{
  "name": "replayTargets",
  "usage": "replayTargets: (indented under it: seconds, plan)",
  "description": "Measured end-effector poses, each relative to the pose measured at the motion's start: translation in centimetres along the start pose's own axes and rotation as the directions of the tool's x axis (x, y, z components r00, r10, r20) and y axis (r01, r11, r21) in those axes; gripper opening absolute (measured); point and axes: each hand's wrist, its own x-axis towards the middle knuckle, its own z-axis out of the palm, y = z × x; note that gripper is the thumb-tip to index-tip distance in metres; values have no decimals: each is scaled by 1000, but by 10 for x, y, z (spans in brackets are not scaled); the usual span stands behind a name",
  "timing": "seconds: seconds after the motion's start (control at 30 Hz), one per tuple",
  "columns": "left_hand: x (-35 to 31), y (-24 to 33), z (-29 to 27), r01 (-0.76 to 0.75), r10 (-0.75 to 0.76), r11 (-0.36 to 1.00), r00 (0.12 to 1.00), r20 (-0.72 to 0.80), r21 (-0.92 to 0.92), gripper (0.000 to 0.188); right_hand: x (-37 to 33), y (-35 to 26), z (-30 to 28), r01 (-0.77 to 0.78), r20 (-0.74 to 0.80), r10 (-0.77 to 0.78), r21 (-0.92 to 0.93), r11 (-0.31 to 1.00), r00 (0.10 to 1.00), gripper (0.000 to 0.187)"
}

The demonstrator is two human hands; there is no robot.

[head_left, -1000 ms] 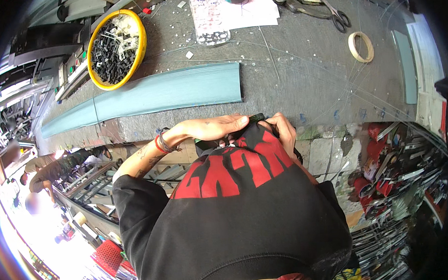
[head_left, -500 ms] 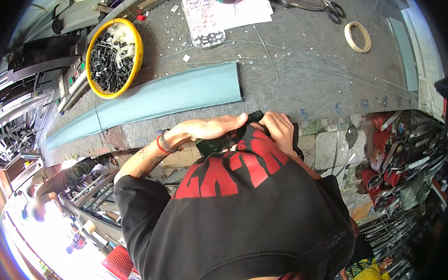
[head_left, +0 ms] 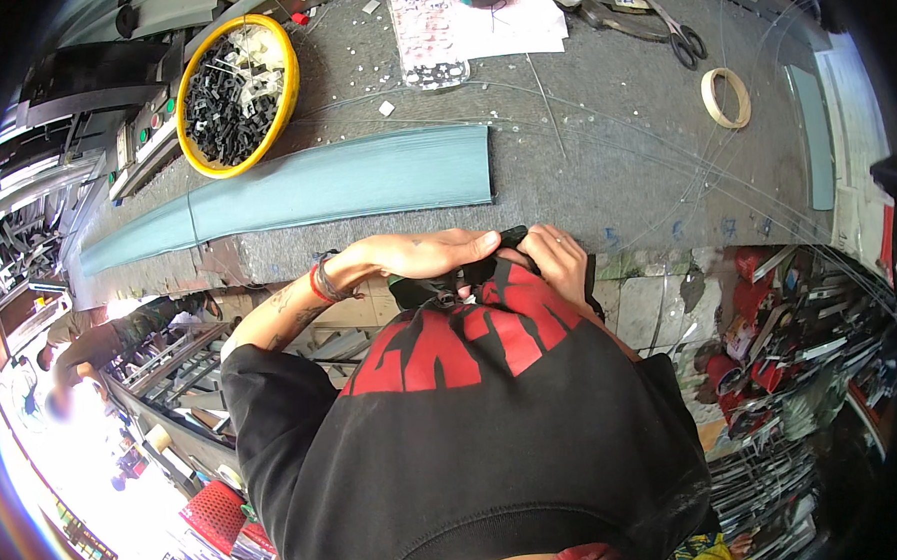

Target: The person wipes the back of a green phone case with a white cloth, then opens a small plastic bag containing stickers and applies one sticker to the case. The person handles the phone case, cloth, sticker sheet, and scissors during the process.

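Black item [head_left: 513, 238] between our hands at near edge of workbench [head_left: 624, 162], touching left thumb, just left of right knuckles. Left hand [head_left: 427, 253] extended, probably steadying it; right hand [head_left: 560, 260] curled, perhaps for finer control. Fingertips hidden; cannot tell either grip. Blue-grey strips [head_left: 344, 179] lie beyond, along near edge.

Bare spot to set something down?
Mostly bare: grey bench beyond the right hand, from the long blue-grey strips to the round beige ring, though thin wires cross it. Crowded: far side, with white paper and black-handled scissors; far left, around the round yellow basket of black and white pieces.
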Motion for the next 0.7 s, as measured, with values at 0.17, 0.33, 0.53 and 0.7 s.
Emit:
replayTargets:
  seconds: [0.17, 0.33, 0.53, 0.7]
  plan:
    - [-6, -5, -3, -34, 34, 997, 999, -5, -75, 68, -1, 2, -6, -77, 11, 78, -82, 994, 997, 33]
    - [-9, -11, -5, -55, 55, 997, 998, -15, -58, 67, 2, 1, -3, -148, 36, 148, -8, 989, 988, 34]
    - [-9, -19, -5, -89, 85, 985, 996, -34, -147, 65, 4, -3, -3, -116, 90, 123, -79, 990, 988, 35]
    - [-11, -31, -12, -86, 73, 941, 996, -51, -328, 67, 2, -3, -6, -85, 142, 82, 13, 996, 986, 33]
